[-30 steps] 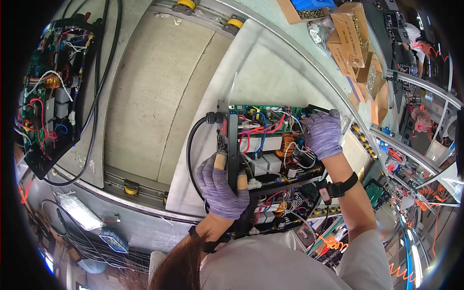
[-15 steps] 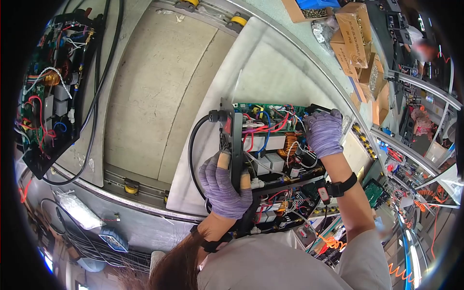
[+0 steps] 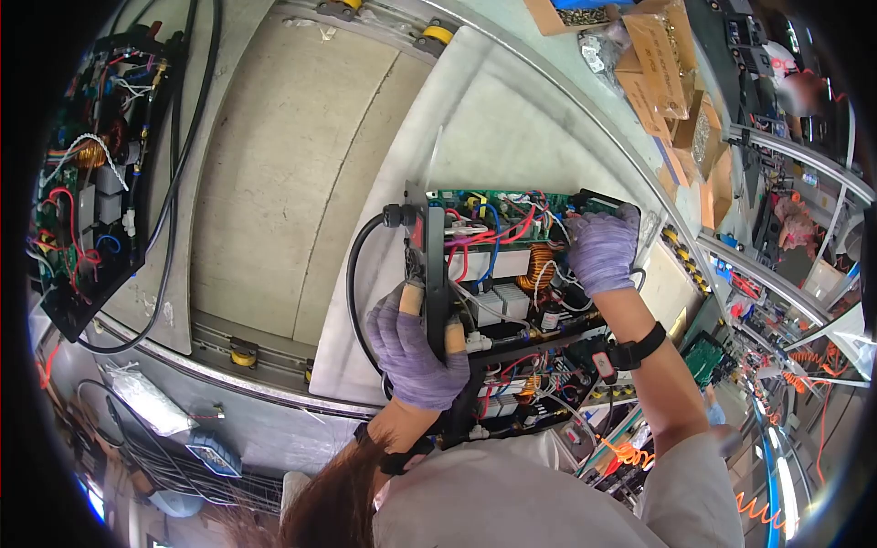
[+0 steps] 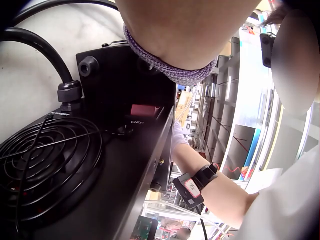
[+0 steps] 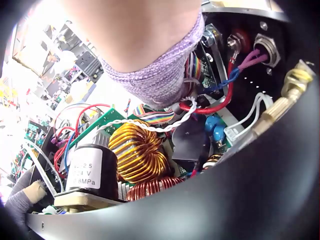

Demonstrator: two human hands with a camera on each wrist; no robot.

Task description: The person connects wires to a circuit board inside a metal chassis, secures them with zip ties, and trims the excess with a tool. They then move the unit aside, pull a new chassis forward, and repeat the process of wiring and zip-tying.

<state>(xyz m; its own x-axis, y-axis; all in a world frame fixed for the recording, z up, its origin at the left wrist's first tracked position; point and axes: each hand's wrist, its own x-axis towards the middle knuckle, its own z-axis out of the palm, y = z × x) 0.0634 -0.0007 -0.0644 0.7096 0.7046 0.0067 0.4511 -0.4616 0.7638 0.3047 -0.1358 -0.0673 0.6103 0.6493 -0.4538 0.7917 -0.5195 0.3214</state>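
Note:
An open electronics chassis (image 3: pixel 498 265), with circuit boards, wires and a copper coil (image 3: pixel 541 265), stands on a pale board (image 3: pixel 530 119). My left hand (image 3: pixel 416 356), in a purple glove with bare-looking thumb and index tips, grips its black end panel (image 3: pixel 436 274), fingers outside and thumb inside. In the left wrist view this panel carries a fan grille (image 4: pixel 45 155) and a switch marked OFF. My gloved right hand (image 3: pixel 603 251) holds the opposite end panel (image 3: pixel 614 203) from above, its fingertips partly hidden. The right wrist view shows a black valve (image 5: pixel 90 167) beside the coil.
Another open chassis (image 3: pixel 498 388) sits close to my body, and a further one (image 3: pixel 91 183) lies at the far left. A thick black cable (image 3: pixel 354 283) loops from the end panel. Cardboard boxes of small parts (image 3: pixel 653 68) stand at the back right. Yellow rollers (image 3: pixel 437 35) line the track.
The head view shifts slightly. Both hands keep their places on the chassis. A dark cable loop now shows beside my right wrist.

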